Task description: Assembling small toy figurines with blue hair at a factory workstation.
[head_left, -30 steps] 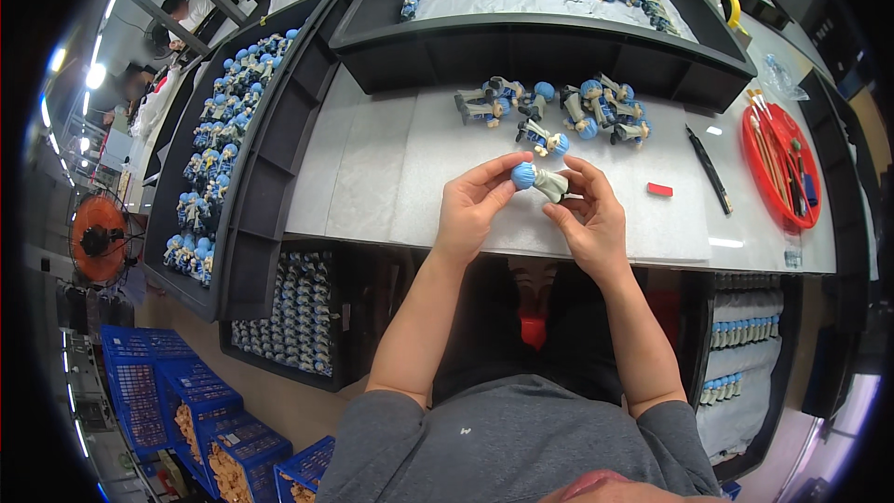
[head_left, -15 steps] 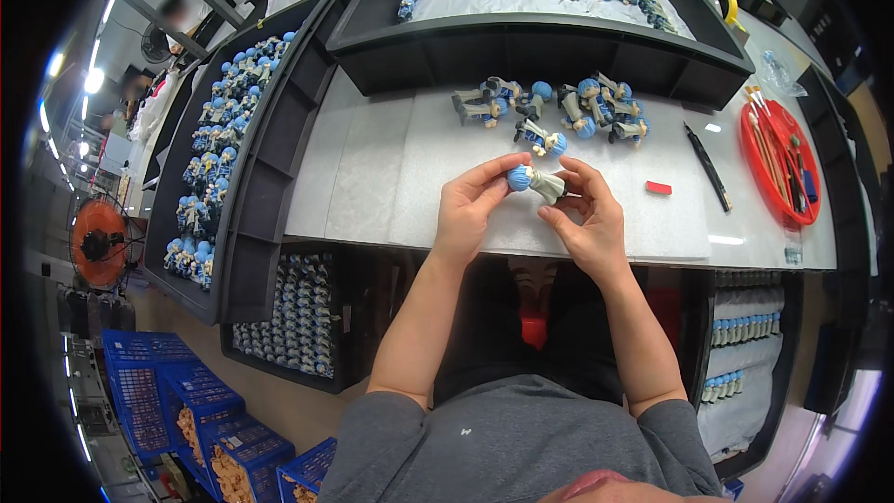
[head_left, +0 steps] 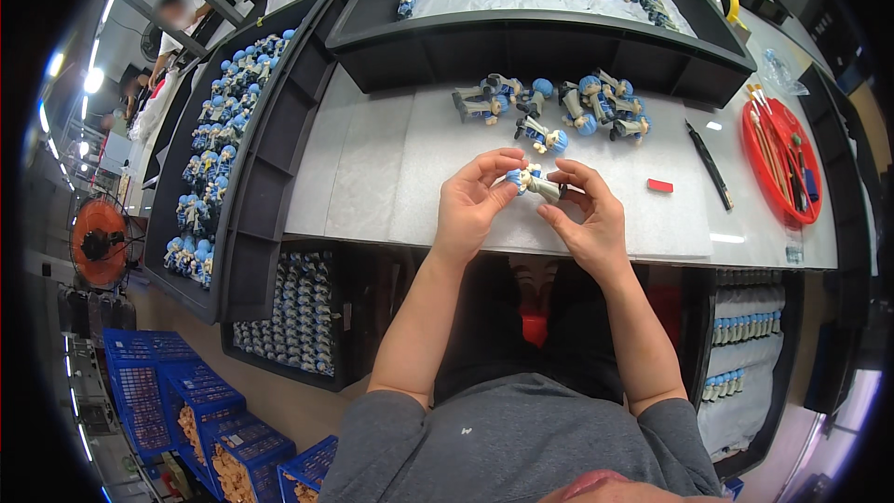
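Between my two hands, over the near edge of the padded table, lies a small toy figurine (head_left: 540, 185) with blue hair and a pale body. My left hand (head_left: 473, 196) pinches it at the head end. The fingers and thumb of my right hand (head_left: 589, 214) close round its leg end. Just beyond my fingertips another figurine (head_left: 542, 136) lies on the white foam sheet (head_left: 372, 177). Several more blue-haired figurines (head_left: 596, 102) are heaped behind it.
A black tray (head_left: 549, 51) with rows of figurines stands at the back. Another full black tray (head_left: 251, 158) tilts at the left. To the right are a red block (head_left: 659, 185), a black pen (head_left: 710, 166) and a red dish (head_left: 756, 154) of brushes. Blue crates (head_left: 140, 391) stand at lower left.
The figurine has rolled about its length between my fingers, so a different side now faces up. Both hands have barely shifted. In the far left background, a person has moved.
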The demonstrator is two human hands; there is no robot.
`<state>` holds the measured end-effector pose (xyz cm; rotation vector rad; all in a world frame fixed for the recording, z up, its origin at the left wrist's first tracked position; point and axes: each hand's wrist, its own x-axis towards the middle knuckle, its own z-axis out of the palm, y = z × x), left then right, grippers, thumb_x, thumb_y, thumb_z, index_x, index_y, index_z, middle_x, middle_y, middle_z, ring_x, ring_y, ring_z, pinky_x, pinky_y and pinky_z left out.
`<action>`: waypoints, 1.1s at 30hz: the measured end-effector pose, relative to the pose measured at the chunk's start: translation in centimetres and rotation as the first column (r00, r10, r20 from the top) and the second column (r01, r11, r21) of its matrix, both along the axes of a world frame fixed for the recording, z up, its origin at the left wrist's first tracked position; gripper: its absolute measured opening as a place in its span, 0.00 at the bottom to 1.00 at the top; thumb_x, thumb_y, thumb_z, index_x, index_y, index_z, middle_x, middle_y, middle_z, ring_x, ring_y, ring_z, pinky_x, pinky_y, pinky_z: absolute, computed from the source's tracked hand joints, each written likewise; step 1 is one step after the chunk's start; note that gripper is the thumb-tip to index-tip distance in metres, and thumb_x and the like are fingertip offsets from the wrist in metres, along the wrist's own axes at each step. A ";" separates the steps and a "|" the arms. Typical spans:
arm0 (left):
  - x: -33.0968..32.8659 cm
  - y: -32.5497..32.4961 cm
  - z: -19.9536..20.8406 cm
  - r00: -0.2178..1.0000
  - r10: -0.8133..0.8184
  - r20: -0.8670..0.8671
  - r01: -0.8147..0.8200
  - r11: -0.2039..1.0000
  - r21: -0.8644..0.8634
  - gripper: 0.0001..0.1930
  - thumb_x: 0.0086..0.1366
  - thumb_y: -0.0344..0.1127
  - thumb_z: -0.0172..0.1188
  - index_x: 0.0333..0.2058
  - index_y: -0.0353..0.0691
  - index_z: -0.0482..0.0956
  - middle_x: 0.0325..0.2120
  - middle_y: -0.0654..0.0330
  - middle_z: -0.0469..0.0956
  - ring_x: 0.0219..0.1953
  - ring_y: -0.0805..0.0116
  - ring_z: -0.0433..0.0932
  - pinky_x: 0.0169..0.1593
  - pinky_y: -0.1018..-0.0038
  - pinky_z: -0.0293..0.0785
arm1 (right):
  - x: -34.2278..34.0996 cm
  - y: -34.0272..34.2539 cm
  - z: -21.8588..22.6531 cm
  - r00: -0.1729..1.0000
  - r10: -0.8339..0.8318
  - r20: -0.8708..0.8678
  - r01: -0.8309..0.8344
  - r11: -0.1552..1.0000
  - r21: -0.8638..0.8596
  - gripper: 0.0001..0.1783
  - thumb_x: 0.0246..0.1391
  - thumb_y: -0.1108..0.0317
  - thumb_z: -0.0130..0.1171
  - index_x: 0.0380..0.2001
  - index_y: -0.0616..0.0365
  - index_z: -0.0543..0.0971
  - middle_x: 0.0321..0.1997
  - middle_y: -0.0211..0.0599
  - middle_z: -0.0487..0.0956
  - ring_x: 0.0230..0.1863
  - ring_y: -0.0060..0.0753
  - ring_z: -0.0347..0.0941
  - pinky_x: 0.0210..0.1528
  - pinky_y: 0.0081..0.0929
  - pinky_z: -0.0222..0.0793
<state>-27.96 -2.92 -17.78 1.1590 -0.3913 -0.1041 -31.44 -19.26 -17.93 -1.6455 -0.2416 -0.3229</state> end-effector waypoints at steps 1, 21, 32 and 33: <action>-0.1 0.2 0.0 1.000 0.003 -0.007 -0.003 1.000 0.003 0.13 0.55 0.16 0.53 0.40 0.32 0.73 0.46 0.55 0.69 0.50 0.67 0.69 0.53 0.73 0.66 | 0.0 0.2 -0.1 1.000 -0.001 0.002 0.001 1.000 0.005 0.27 0.40 0.81 0.62 0.49 0.63 0.69 0.42 0.42 0.74 0.45 0.30 0.72 0.46 0.25 0.70; 0.1 0.1 -1.1 0.998 -0.007 0.066 -0.001 0.993 0.119 0.16 0.61 0.21 0.47 0.49 0.31 0.66 0.53 0.48 0.65 0.44 0.67 0.72 0.50 0.73 0.69 | -8.0 -12.8 3.5 0.820 -0.525 0.230 0.514 0.851 0.111 0.19 0.43 0.85 0.58 0.42 0.61 0.76 0.39 0.38 0.78 0.40 0.25 0.75 0.44 0.20 0.71; 0.1 -0.5 -0.4 0.993 0.053 0.108 -0.085 0.943 0.323 0.14 0.62 0.23 0.48 0.48 0.31 0.67 0.52 0.49 0.66 0.41 0.70 0.70 0.49 0.77 0.69 | -35.4 -42.0 -17.8 -0.320 -0.913 0.252 0.804 -0.403 -0.438 0.12 0.41 0.71 0.62 0.34 0.55 0.80 0.31 0.41 0.80 0.32 0.35 0.76 0.38 0.28 0.70; 0.1 -0.4 -0.3 0.992 0.061 0.114 -0.096 0.939 0.331 0.14 0.62 0.23 0.48 0.48 0.31 0.67 0.52 0.49 0.66 0.41 0.70 0.70 0.49 0.77 0.69 | -36.4 -42.2 -19.4 -0.342 -0.920 0.190 0.766 -0.390 -0.511 0.12 0.41 0.71 0.62 0.34 0.55 0.80 0.31 0.42 0.79 0.32 0.38 0.76 0.38 0.29 0.69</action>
